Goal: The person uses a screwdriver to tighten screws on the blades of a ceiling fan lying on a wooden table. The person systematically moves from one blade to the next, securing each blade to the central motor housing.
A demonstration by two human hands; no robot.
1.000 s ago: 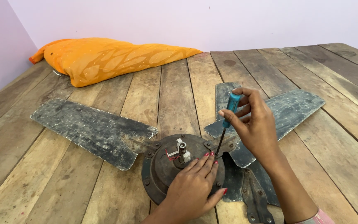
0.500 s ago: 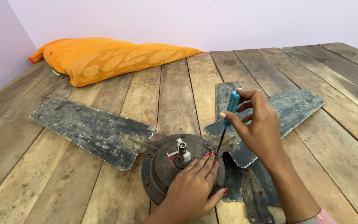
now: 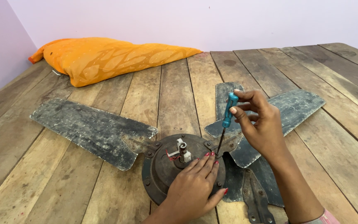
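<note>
A dirty old ceiling fan lies on a wooden plank surface. Its round motor hub (image 3: 162,166) is low in the middle, with a short shaft and wires at its centre. My left hand (image 3: 193,186) rests flat on the hub's right side. My right hand (image 3: 260,124) holds a blue-handled screwdriver (image 3: 228,113) upright, its tip on a screw at the hub's right rim. One grey blade (image 3: 88,126) stretches left and another blade (image 3: 295,105) right. Further blades (image 3: 249,182) lie under my right forearm.
An orange cushion (image 3: 104,56) lies at the back left against a pale lilac wall (image 3: 187,20). The wooden planks (image 3: 63,186) run away from me, with gaps between them.
My right hand has shifted its fingers slightly on the screwdriver handle. The left hand and the fan have stayed where they were.
</note>
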